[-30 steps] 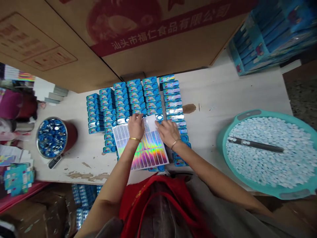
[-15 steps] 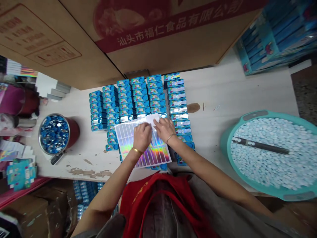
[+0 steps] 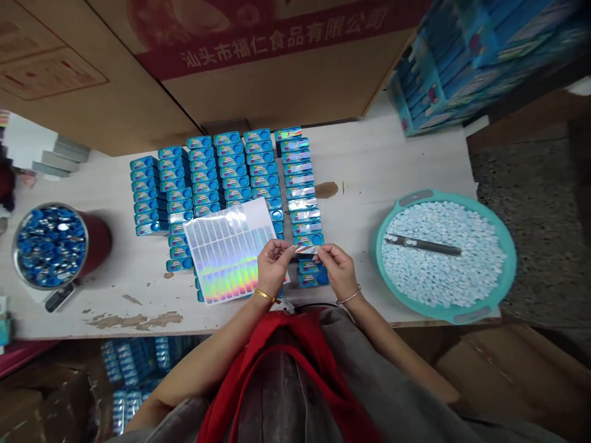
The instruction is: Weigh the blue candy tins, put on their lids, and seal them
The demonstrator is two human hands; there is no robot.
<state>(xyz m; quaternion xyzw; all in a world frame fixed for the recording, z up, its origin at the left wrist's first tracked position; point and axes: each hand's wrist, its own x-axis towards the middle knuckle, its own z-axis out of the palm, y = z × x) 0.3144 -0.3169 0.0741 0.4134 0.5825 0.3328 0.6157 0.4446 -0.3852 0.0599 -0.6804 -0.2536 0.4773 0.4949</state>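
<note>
A small shiny holographic sticker [image 3: 305, 250] is stretched level between my two hands. Its left end is pinched by my left hand [image 3: 273, 266], its right end by my right hand [image 3: 338, 271]. Just below it stands the right-hand column of small blue tins [image 3: 302, 203], many with silvery strips across their tops. A sheet of holographic stickers [image 3: 226, 252] lies tilted over the middle columns, to the left of my left hand. A bare white patch shows at its upper right.
Right of the tins stands a turquoise tub [image 3: 376, 246] of pale tablets with a dark scoop-like bar [image 3: 425, 245] on top. A red pot [image 3: 99, 237] of blue wrapped pieces is at left. Large cardboard boxes [image 3: 286, 92] line the back; blue packs [image 3: 443, 74] are stacked at back right.
My hands have left the sheet and come down to its right, now holding one sticker between them. The view has shifted right, so the table's things appear further left.
</note>
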